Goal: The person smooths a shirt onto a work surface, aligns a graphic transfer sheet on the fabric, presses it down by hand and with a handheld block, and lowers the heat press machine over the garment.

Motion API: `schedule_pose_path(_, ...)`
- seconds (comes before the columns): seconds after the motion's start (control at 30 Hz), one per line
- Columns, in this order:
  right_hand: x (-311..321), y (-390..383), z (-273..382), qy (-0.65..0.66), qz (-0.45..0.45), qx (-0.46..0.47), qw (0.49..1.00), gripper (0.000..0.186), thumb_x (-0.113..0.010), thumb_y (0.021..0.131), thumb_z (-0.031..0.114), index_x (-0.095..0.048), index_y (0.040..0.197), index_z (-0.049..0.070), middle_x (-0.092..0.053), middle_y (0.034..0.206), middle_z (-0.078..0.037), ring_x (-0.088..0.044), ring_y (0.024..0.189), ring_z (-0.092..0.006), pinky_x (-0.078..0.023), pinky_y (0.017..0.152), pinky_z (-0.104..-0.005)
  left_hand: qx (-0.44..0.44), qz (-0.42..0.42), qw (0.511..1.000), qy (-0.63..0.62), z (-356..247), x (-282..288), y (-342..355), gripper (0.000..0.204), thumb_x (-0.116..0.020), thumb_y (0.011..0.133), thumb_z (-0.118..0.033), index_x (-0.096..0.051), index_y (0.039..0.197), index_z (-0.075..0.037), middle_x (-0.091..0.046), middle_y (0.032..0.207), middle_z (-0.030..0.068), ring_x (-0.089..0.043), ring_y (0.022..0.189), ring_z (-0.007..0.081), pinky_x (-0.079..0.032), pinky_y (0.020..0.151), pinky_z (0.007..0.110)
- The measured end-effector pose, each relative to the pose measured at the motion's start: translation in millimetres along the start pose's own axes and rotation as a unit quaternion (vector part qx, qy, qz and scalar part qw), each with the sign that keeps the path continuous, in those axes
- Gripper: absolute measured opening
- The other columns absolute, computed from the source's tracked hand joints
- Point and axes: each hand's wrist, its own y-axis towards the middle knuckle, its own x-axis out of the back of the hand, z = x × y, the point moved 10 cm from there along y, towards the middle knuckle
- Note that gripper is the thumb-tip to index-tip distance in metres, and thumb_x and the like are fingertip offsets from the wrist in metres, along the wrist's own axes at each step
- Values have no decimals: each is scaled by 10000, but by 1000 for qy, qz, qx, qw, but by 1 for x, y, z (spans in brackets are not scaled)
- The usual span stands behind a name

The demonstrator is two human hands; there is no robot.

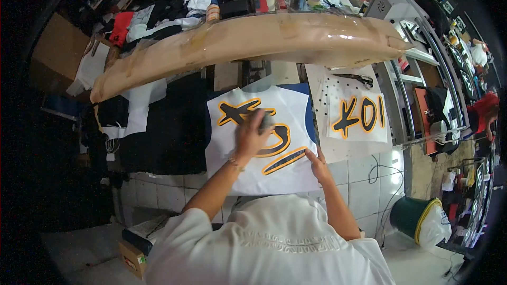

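Note:
A white shirt (296, 104) with dark blue sleeves lies spread in front of me, bearing large black brush-style figures edged in orange. My left hand (252, 138) is closed around a dark, rounded object (265, 122) and presses it on the printed figures; the fingers partly cover it, so its kind is unclear. At the shirt's right edge, near the end of the lowest black-and-orange stroke, my right hand (317, 167) grips the fabric between thumb and fingers. To the right, a translucent sheet (353, 130) carries similar black-and-orange figures.
A long, brown-wrapped roll (248, 39) spans the table behind the shirt. Scissors (355, 79) lie on the white board (330, 150) at right, beside a metal frame (422, 74). Black fabric (179, 132) covers the left side. A green bucket (414, 216) stands on the floor.

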Motion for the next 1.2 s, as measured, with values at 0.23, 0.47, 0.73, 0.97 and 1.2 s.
schedule_pose_path(0.23,-8,-8,1,-20,-33,-32,999,967,-695,939,528,-302,1569,-92,-412,1578,-249,-382,1473,-297,-274,1208,-354,103,-80,991,14,27,21,55,775,-848,813,-206,-482,1478,-51,-623,1344,246,-614,1205,431,-509,1012,465)
schedule_pose_path(0.47,-12,-9,13,54,30,-7,998,925,-700,961,469,-302,1556,-117,-359,1608,-271,-333,1506,-318,-253,1225,-364,16,-37,999,-1,8,17,-33,669,-867,781,-264,-584,1364,-102,-695,1205,163,-695,1077,342,-566,922,450)
schedule_pose_path(0.73,-11,8,-6,48,27,3,998,986,-706,955,481,-254,1542,-169,-339,1603,-307,-320,1514,-330,-251,1231,-384,116,-57,992,-14,18,27,-20,586,-821,841,-223,-569,1345,-60,-634,1327,216,-645,1178,381,-533,968,441)
schedule_pose_path(0.97,-3,-11,32,-16,17,41,999,829,-694,979,434,-374,1512,-114,-516,1480,-227,-494,1365,-267,-363,1145,-350,170,-55,983,-41,17,85,-86,594,-872,768,-146,-591,1281,-42,-698,1146,176,-688,1082,355,-567,921,424)
schedule_pose_path(1.2,-17,-12,35,63,36,30,997,591,-668,1006,384,-514,1402,-27,-643,1235,-117,-578,1131,-165,-439,1007,-300,13,-101,994,-26,-55,-8,-5,687,-831,814,-199,-523,1419,-93,-631,1339,184,-604,1215,399,-511,987,472)
